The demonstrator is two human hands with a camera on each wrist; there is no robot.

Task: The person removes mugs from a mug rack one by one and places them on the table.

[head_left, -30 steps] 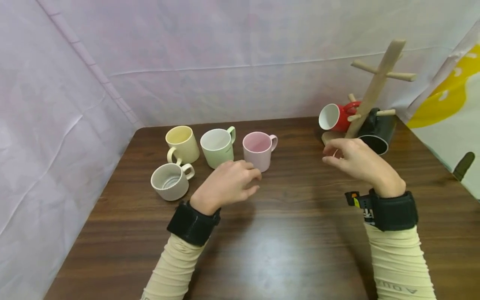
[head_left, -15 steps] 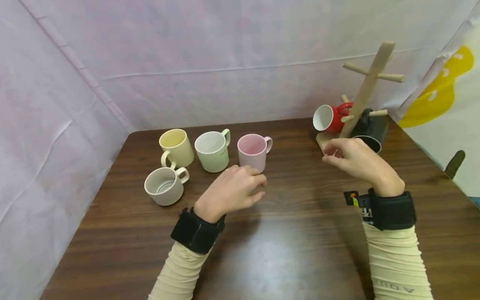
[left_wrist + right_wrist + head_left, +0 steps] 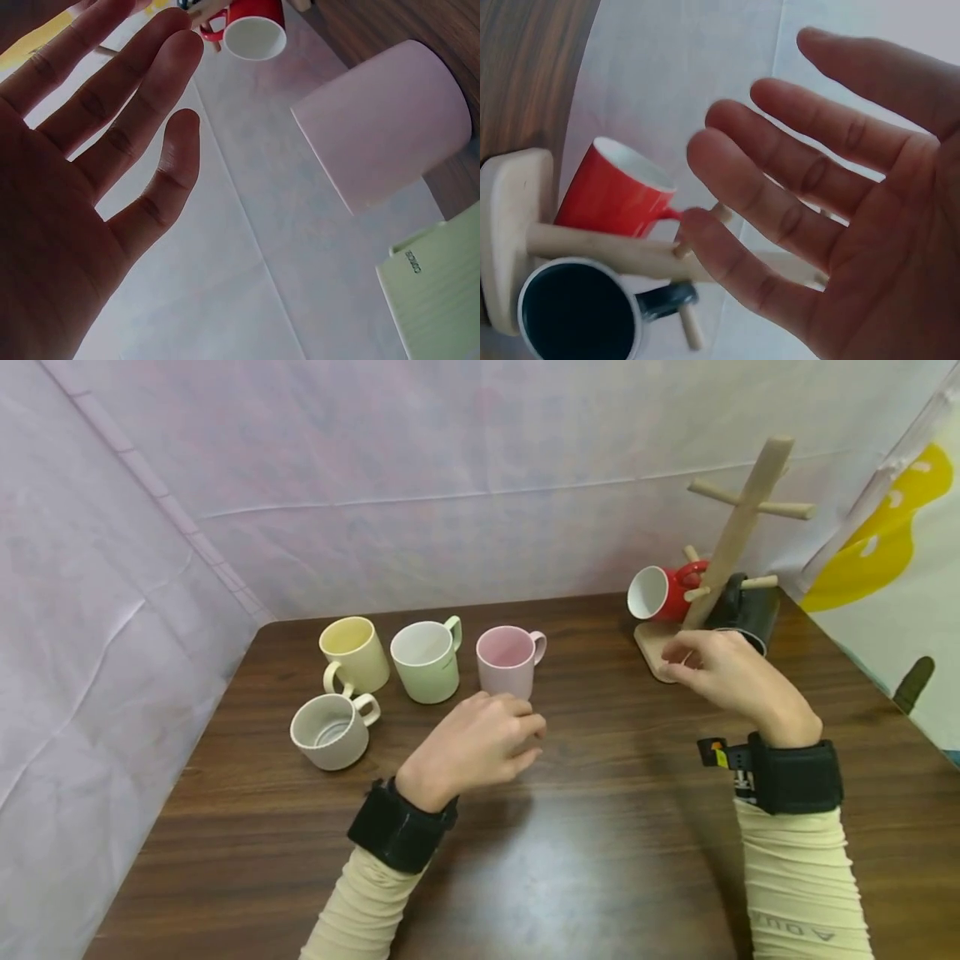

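My left hand (image 3: 476, 747) hovers just in front of the pink mug (image 3: 507, 672), its fingers loosely bent with nothing between them. In the left wrist view that mug (image 3: 390, 124) stands apart from the fingers. My right hand (image 3: 727, 677), relaxed and holding nothing, is in front of the wooden mug tree (image 3: 733, 547). A red mug (image 3: 667, 593) hangs by its handle on a lower peg, its white mouth facing left. The black mug (image 3: 756, 610) hangs on the other side, partly hidden behind my right hand; the right wrist view shows its dark inside (image 3: 577, 311).
Left of the pink mug stand a light green mug (image 3: 426, 668), a yellow mug (image 3: 356, 656) and a low grey-white cup (image 3: 330, 735). The upper pegs (image 3: 786, 510) of the tree stick out sideways. A pale cloth wall (image 3: 450, 552) rises behind the wooden table (image 3: 585, 860).
My left hand has drifted right, across the front of the pink mug. The right hand has shifted slightly right. The camera view has turned a little; the mugs stay in place.
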